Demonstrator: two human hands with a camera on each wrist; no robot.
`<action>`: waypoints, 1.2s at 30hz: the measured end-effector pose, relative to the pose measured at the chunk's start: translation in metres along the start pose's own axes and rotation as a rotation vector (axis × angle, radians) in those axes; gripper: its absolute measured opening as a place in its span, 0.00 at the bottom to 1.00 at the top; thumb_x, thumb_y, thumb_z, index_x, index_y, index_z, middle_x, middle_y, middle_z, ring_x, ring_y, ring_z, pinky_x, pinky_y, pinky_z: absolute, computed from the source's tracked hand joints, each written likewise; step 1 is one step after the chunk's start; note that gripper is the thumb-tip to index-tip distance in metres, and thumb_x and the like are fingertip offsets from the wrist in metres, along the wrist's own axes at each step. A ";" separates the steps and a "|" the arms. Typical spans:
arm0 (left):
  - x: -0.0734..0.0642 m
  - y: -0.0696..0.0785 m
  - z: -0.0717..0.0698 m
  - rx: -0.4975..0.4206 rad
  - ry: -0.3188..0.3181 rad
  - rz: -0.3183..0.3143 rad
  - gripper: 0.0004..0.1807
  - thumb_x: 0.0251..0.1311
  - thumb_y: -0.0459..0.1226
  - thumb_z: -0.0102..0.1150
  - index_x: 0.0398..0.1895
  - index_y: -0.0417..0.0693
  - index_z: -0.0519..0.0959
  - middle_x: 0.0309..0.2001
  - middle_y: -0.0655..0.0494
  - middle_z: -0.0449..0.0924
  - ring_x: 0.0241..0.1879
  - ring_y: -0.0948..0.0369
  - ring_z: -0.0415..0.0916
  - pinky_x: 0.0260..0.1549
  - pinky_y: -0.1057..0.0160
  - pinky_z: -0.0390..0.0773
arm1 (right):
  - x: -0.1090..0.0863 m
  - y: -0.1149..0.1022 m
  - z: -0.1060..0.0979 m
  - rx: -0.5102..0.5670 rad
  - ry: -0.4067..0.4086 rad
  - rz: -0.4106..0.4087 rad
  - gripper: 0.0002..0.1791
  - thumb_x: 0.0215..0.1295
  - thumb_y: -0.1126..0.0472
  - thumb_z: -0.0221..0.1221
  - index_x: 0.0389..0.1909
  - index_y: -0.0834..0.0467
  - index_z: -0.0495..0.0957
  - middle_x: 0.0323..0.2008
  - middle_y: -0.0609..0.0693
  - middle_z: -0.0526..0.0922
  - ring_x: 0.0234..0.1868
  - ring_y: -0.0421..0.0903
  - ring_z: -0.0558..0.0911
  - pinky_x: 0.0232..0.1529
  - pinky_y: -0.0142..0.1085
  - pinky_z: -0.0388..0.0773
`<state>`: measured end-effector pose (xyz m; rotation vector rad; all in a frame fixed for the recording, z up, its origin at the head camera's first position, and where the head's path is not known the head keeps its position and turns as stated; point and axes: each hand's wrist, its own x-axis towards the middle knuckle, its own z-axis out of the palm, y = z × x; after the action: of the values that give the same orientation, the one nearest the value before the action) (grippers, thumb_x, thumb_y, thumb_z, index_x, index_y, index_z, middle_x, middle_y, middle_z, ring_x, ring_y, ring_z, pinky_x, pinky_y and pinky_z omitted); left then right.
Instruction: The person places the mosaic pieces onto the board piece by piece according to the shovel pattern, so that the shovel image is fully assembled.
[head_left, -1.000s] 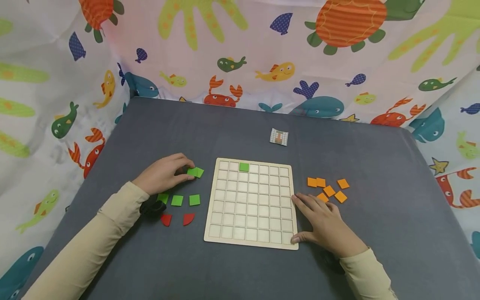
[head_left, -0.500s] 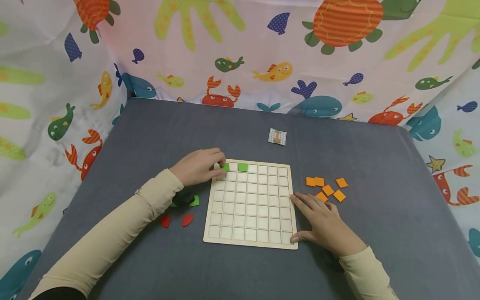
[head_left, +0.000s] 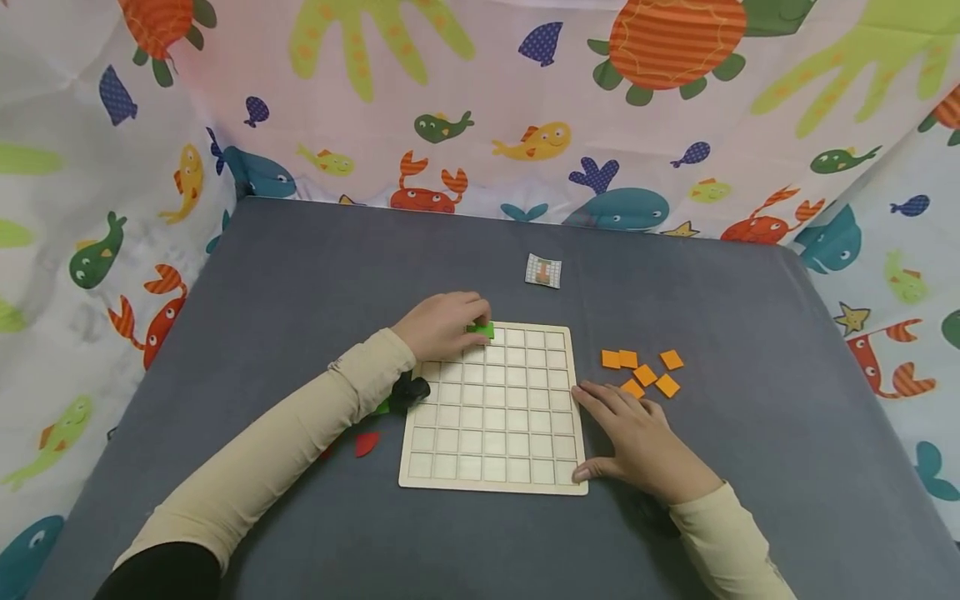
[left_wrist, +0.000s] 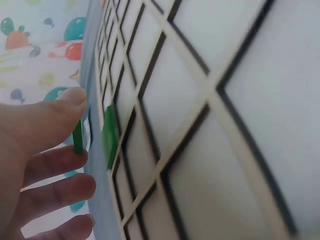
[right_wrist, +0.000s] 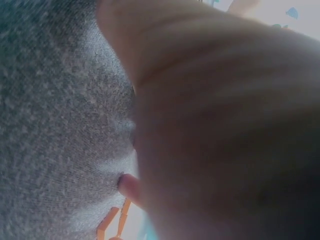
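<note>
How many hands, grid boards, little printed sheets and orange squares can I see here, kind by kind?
Hands: 2
Grid board: 1
Printed sheet: 1
Orange squares: 6 in sight
Total: 10

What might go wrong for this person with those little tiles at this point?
The green tile pinched in the left hand could slip and land crooked on the board. It might also bump the other green tile already there. The right hand, close to the orange tiles, could scatter them.
</note>
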<state>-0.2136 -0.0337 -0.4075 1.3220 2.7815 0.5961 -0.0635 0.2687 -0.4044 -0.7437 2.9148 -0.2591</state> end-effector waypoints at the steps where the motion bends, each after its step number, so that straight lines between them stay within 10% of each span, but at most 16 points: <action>1: 0.002 0.001 0.002 0.009 -0.006 0.008 0.10 0.61 0.46 0.63 0.38 0.51 0.77 0.36 0.58 0.76 0.32 0.63 0.71 0.35 0.62 0.73 | 0.001 0.000 0.000 -0.002 0.002 -0.001 0.61 0.35 0.27 0.64 0.71 0.54 0.62 0.68 0.53 0.66 0.66 0.54 0.67 0.53 0.64 0.62; 36: 0.018 0.005 0.013 -0.062 -0.025 0.054 0.08 0.60 0.40 0.64 0.42 0.51 0.84 0.42 0.58 0.80 0.42 0.60 0.76 0.44 0.60 0.75 | -0.001 0.004 0.003 0.009 0.026 -0.024 0.60 0.36 0.28 0.65 0.71 0.55 0.61 0.68 0.53 0.65 0.65 0.57 0.68 0.45 0.58 0.70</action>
<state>-0.2193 -0.0135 -0.4150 1.3865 2.6928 0.6576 -0.0638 0.2724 -0.4077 -0.7799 2.9284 -0.2867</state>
